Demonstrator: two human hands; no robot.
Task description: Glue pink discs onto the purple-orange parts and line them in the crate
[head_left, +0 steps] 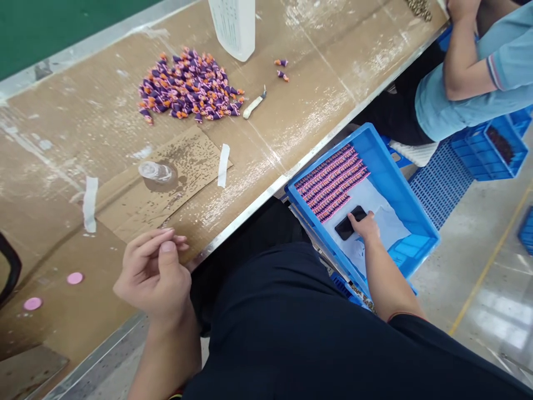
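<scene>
My right hand (365,226) is closed on a black phone (350,222) inside a blue tray (416,236) at my right. Beside the phone, rows of small purple, pink and orange pieces (331,180) lie on a white sheet (385,208). Over the table's near edge, my left hand (156,269) is raised with curled fingers, thumb against the fingertips; whatever it may hold is too small to make out. A cardboard sheet (129,208) with a small clear cup (156,172) lies beyond it.
A pile of small purple and orange figures (189,86) lies on the table (233,216), near a small knife (255,104) and a white container (237,28). Two pink discs (75,278) are at left. A person in a blue shirt (449,100) sits at right beside blue crates (483,150).
</scene>
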